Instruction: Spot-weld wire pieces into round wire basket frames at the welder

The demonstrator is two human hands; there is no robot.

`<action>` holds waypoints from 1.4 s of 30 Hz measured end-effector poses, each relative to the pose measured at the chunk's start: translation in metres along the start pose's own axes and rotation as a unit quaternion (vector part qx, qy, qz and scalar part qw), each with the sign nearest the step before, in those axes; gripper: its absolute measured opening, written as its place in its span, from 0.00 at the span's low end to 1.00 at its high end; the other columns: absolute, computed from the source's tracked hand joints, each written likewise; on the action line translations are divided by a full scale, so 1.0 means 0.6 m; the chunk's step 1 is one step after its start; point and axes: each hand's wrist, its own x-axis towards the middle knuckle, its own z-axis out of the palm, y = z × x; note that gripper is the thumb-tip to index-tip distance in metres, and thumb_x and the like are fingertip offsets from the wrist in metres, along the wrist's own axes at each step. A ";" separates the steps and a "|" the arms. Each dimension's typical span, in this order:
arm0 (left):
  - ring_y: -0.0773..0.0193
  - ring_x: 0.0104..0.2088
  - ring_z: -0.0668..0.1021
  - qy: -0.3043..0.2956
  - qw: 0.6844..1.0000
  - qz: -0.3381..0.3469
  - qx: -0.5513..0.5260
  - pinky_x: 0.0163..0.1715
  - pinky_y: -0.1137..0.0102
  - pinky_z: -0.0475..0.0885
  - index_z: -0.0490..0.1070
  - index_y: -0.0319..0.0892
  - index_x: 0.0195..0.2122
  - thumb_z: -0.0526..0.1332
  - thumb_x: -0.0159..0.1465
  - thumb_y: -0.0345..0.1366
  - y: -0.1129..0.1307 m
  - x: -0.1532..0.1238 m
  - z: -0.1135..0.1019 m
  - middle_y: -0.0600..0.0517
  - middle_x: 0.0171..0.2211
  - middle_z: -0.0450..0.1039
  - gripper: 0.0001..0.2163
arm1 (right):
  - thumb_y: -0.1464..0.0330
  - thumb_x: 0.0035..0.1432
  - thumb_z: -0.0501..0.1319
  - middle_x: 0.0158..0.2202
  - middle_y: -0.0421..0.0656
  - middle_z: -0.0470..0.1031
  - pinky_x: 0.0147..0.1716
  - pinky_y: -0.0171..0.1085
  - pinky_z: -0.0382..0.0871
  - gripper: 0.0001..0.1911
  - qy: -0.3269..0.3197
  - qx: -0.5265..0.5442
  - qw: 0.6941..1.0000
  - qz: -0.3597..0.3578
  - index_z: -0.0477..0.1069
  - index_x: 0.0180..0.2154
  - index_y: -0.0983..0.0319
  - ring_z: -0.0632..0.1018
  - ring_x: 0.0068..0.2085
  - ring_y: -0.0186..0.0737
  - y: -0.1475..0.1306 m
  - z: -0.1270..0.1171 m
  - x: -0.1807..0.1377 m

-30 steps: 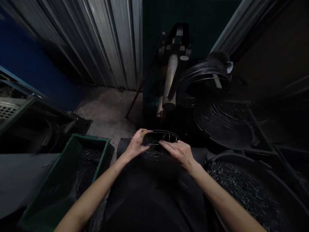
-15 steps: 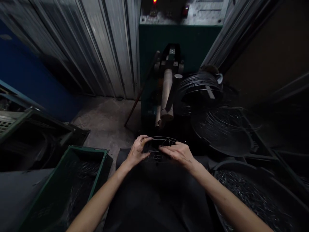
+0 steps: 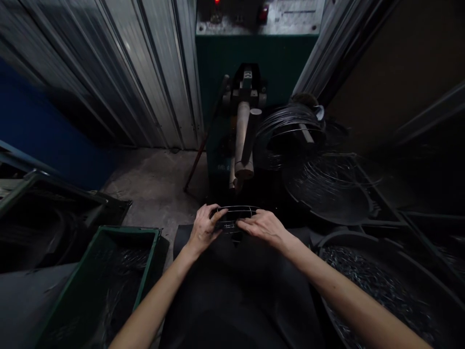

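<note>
Over dark cloth [image 3: 240,291], left hand [image 3: 203,227] and right hand [image 3: 264,226] hold, seemingly, wirework [image 3: 236,211].

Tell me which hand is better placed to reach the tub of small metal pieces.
Likely the right hand, at the right side of the wire frame, nearer the black tub. The left hand holds the opposite side.

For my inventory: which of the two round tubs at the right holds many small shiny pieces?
The nearer tub, beside the right forearm; small shiny pieces spread inside it, whereas thin wire loops show over the farther tub.
</note>
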 end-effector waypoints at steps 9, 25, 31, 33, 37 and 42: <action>0.55 0.49 0.72 0.010 0.989 -0.061 -0.133 0.49 0.59 0.70 0.63 0.46 0.53 0.64 0.52 0.26 -0.005 0.004 0.004 0.47 0.47 0.64 0.27 | 0.76 0.61 0.56 0.43 0.38 0.79 0.28 0.34 0.59 0.12 0.209 -0.080 0.974 -0.048 0.74 0.42 0.60 0.71 0.24 0.26 0.002 0.020 -0.021; 0.54 0.50 0.70 0.055 0.994 -0.057 -0.080 0.49 0.57 0.70 0.62 0.48 0.54 0.65 0.52 0.25 -0.015 0.024 0.039 0.47 0.48 0.63 0.28 | 0.75 0.60 0.57 0.43 0.39 0.79 0.27 0.35 0.58 0.10 0.243 -0.076 0.967 -0.030 0.74 0.42 0.60 0.72 0.25 0.26 0.023 0.037 -0.005; 0.55 0.48 0.71 0.075 0.992 -0.053 -0.087 0.47 0.58 0.71 0.61 0.47 0.54 0.65 0.52 0.26 -0.025 0.035 0.048 0.47 0.48 0.62 0.28 | 0.75 0.58 0.58 0.43 0.39 0.79 0.28 0.34 0.58 0.11 0.244 -0.090 0.965 -0.035 0.74 0.42 0.60 0.72 0.26 0.26 0.038 0.033 0.003; 0.55 0.48 0.71 0.078 0.992 -0.053 -0.085 0.47 0.58 0.71 0.61 0.47 0.54 0.65 0.53 0.26 -0.031 0.042 0.050 0.47 0.48 0.62 0.28 | 0.76 0.58 0.59 0.43 0.39 0.79 0.28 0.34 0.58 0.12 0.247 -0.101 0.963 -0.032 0.75 0.42 0.60 0.72 0.25 0.27 0.043 0.037 0.007; 0.57 0.47 0.72 0.089 0.992 -0.053 -0.076 0.46 0.58 0.72 0.63 0.47 0.53 0.65 0.52 0.27 -0.043 0.058 0.053 0.48 0.47 0.63 0.27 | 0.76 0.58 0.59 0.42 0.39 0.80 0.29 0.35 0.58 0.11 0.267 -0.130 0.955 -0.015 0.75 0.41 0.61 0.70 0.24 0.27 0.049 0.047 0.017; 0.56 0.47 0.72 0.091 0.993 -0.050 -0.053 0.46 0.58 0.72 0.63 0.49 0.53 0.66 0.52 0.27 -0.052 0.064 0.059 0.49 0.47 0.63 0.28 | 0.78 0.58 0.58 0.42 0.41 0.80 0.30 0.35 0.58 0.11 0.270 -0.149 0.951 -0.016 0.75 0.41 0.63 0.70 0.25 0.28 0.046 0.052 0.022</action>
